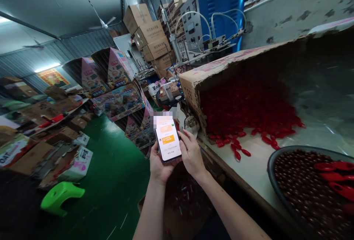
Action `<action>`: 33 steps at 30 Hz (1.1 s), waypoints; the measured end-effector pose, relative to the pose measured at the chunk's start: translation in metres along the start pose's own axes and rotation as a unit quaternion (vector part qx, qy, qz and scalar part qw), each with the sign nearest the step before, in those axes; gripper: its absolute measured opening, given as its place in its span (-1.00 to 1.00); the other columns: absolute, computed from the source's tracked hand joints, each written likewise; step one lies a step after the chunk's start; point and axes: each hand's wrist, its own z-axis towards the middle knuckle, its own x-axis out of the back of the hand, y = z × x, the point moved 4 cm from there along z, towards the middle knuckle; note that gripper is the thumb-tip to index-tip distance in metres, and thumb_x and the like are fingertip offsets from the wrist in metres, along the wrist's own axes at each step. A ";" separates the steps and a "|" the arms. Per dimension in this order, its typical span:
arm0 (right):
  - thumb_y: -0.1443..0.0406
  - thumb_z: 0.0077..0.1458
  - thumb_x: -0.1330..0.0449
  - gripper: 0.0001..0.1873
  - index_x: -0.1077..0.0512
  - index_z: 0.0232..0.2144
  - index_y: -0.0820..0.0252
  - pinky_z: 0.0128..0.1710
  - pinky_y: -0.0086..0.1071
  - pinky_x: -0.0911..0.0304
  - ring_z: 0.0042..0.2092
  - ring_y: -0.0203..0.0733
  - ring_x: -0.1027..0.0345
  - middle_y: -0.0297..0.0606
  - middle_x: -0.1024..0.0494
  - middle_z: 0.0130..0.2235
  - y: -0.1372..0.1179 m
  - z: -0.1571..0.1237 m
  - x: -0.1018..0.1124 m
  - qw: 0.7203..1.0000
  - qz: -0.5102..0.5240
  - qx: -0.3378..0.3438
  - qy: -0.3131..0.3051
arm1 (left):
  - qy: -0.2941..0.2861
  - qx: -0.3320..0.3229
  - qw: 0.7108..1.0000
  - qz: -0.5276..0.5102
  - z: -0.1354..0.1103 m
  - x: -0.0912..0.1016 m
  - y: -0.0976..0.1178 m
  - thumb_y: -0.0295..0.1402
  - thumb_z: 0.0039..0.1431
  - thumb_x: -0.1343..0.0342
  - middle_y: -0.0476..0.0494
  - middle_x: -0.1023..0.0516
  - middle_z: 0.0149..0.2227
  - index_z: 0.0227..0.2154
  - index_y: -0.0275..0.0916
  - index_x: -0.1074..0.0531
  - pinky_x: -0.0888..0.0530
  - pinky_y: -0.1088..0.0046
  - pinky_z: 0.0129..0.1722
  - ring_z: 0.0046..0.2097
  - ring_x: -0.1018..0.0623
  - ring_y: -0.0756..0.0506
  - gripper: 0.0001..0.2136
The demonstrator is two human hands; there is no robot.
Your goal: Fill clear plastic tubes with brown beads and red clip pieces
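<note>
A smartphone (170, 150) with a bright screen lies in my left hand (160, 170), which is closed around its lower left side and back. Orange and white panels show on the display; its top end is blurred out by pixelation. My right hand (192, 155) is at the phone's right edge, fingers stretched toward the screen. Whether a fingertip presses on the glass, I cannot tell. Below both forearms, an open carton (179, 210) holds small shiny pieces, dim and hard to make out.
Right of me, a worktable (257, 166) bears a torn carton (190, 88) spilling red plastic pieces (243, 110) and a dark basin (272, 166) of brown balls with red scoop-like pieces. A blue machine (218, 7) stands behind. Display boxes (118, 101) and a green stool (61, 194) are leftward.
</note>
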 end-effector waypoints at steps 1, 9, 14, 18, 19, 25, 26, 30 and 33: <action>0.30 0.24 0.06 -0.58 -0.34 0.11 0.12 0.18 -0.11 -0.12 0.19 -0.06 -0.17 -0.12 -0.28 0.17 0.000 0.000 0.000 1.000 0.001 0.001 0.001 | 0.000 0.001 1.000 0.000 0.000 0.000 0.000 -0.16 0.23 0.11 -0.26 -0.55 -0.03 0.08 -0.23 -0.37 -0.42 0.07 0.01 -0.02 -0.54 -0.26 -0.56; 0.30 0.24 0.07 -0.58 -0.34 0.11 0.16 0.19 -0.12 -0.11 0.19 -0.08 -0.16 -0.10 -0.27 0.17 0.001 0.000 0.000 1.000 0.003 -0.008 -0.006 | 0.016 -0.002 1.000 0.002 0.001 0.000 -0.001 -0.16 0.22 0.10 -0.28 -0.57 -0.06 0.04 -0.25 -0.40 -0.44 0.05 -0.01 -0.03 -0.55 -0.28 -0.58; 0.31 0.23 0.06 -0.58 -0.34 0.11 0.12 0.18 -0.12 -0.12 0.18 -0.08 -0.17 -0.11 -0.29 0.16 0.002 -0.001 0.000 1.000 0.010 -0.005 0.000 | 0.022 0.000 1.000 0.011 0.001 0.000 -0.001 -0.16 0.22 0.10 -0.26 -0.58 -0.09 0.03 -0.25 -0.42 -0.44 0.08 -0.01 -0.06 -0.56 -0.26 -0.58; 0.30 0.24 0.06 -0.58 -0.35 0.10 0.11 0.18 -0.12 -0.13 0.18 -0.07 -0.18 -0.12 -0.29 0.16 0.003 -0.001 0.000 1.000 0.012 -0.008 0.000 | 0.034 -0.001 0.999 0.012 0.000 0.000 -0.001 -0.16 0.22 0.09 -0.26 -0.59 -0.09 0.03 -0.25 -0.42 -0.43 0.07 -0.01 -0.04 -0.55 -0.27 -0.58; 0.30 0.24 0.06 -0.58 -0.35 0.10 0.11 0.18 -0.12 -0.13 0.18 -0.07 -0.18 -0.12 -0.29 0.16 0.003 -0.001 0.000 1.000 0.013 -0.009 0.000 | 0.033 -0.001 0.999 0.010 0.000 0.000 -0.001 -0.16 0.22 0.09 -0.26 -0.58 -0.09 0.03 -0.25 -0.41 -0.43 0.06 0.00 -0.04 -0.55 -0.27 -0.58; 0.31 0.23 0.07 -0.57 -0.35 0.11 0.17 0.20 -0.16 -0.11 0.18 -0.09 -0.18 -0.10 -0.28 0.16 0.003 -0.001 0.001 1.000 0.013 -0.013 -0.004 | 0.026 0.000 1.000 -0.001 0.001 -0.002 -0.002 -0.16 0.21 0.08 -0.28 -0.57 -0.06 0.06 -0.26 -0.39 -0.43 0.05 -0.01 -0.03 -0.55 -0.28 -0.56; 0.31 0.23 0.07 -0.57 -0.35 0.11 0.17 0.20 -0.17 -0.11 0.18 -0.10 -0.18 -0.10 -0.29 0.16 0.003 -0.001 0.002 1.000 0.013 -0.013 -0.004 | 0.032 0.001 0.999 0.001 0.001 -0.001 -0.002 -0.15 0.20 0.07 -0.28 -0.57 -0.06 0.05 -0.26 -0.39 -0.43 0.04 -0.02 -0.04 -0.55 -0.28 -0.56; 0.33 0.22 0.06 -0.57 -0.35 0.10 0.16 0.19 -0.17 -0.12 0.17 -0.10 -0.19 -0.11 -0.29 0.15 0.003 -0.001 0.003 1.000 0.018 -0.014 -0.005 | 0.040 0.002 0.999 0.007 0.001 -0.002 -0.003 -0.15 0.19 0.06 -0.27 -0.57 -0.06 0.04 -0.26 -0.40 -0.43 0.02 -0.02 -0.06 -0.56 -0.28 -0.56; 0.34 0.21 0.06 -0.56 -0.34 0.11 0.15 0.19 -0.16 -0.13 0.16 -0.09 -0.19 -0.11 -0.29 0.15 0.004 0.000 0.004 1.000 0.018 -0.016 -0.005 | 0.037 0.002 0.999 0.009 0.001 -0.003 -0.004 -0.15 0.19 0.06 -0.27 -0.57 -0.06 0.02 -0.27 -0.41 -0.42 0.03 -0.01 -0.05 -0.55 -0.28 -0.57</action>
